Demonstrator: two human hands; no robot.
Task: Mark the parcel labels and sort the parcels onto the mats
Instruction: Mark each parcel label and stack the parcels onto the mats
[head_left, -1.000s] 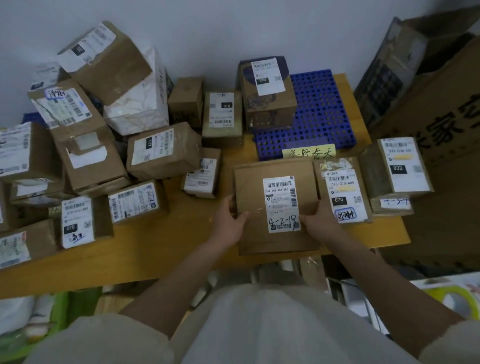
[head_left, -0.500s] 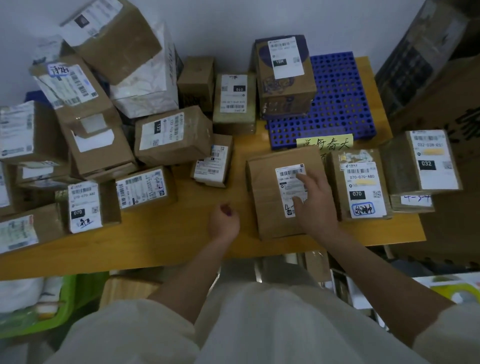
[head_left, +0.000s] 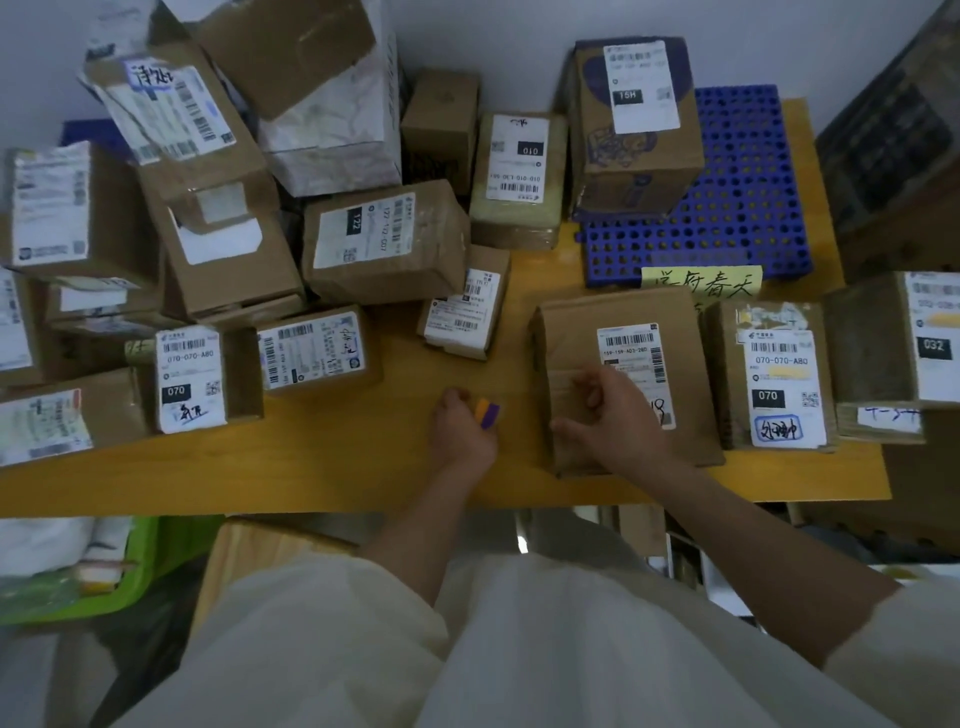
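Head view: the parcel (head_left: 623, 379) lies flat on the tabletop (head_left: 363, 467), near the front edge, just left of a second box (head_left: 769, 374) labelled 070 and just in front of the blue mat (head_left: 737, 208) with its yellow name slip (head_left: 701, 283). Its label (head_left: 631, 358) faces up, with handwriting partly hidden under the right hand (head_left: 613, 415). That hand rests on the parcel's near left part, fingers loosely curled over the top face, thumb out toward the left edge; it looks to be steadying the box, not pinching it, though I cannot tell for sure. The left hand (head_left: 465, 428) sits on the tabletop well clear of the parcel, fingers curled round a marker (head_left: 487, 413), of which only an orange and purple end shows.

The label seems already marked, so the step in hand is likely the sort. To do it well, take the parcel by both side edges, lift it clear of the 070 box so as not to drag that along, and set it flat on the mat beside the tall box (head_left: 636, 124) standing there, label up and readable. Keep the marker tucked away from the cardboard.
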